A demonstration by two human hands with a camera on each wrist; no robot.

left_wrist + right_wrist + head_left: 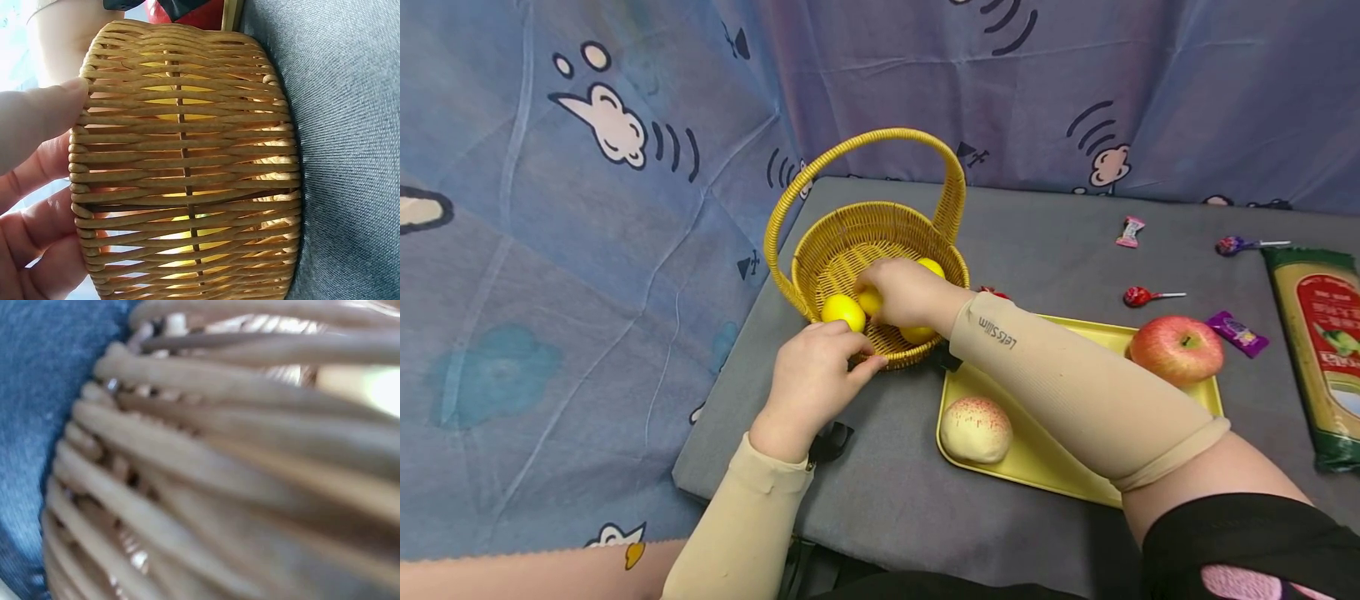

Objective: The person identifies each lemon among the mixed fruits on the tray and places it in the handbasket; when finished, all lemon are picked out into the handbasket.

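Observation:
A yellow wicker basket (880,218) with a tall arched handle stands on the grey table. My left hand (815,375) grips its near rim, and in the left wrist view the thumb (65,103) lies against the rim's woven edge. Reaching down inside the basket, my right hand (904,292) holds a yellow lemon (870,301), partly hidden by the fingers. Another lemon (844,312) lies just left of it. More yellow fruit (931,267) shows at the right side, partly covered by the hand and wrist. Only blurred wicker (206,444) fills most of the right wrist view.
Under my right forearm is a yellow tray (1030,454) with a peach (976,429) and a red apple (1177,350). Lollipops (1138,296), wrapped candies (1238,333) and a green-and-gold package (1322,350) lie on the right. Patterned blue cloth (1000,108) hangs behind the table.

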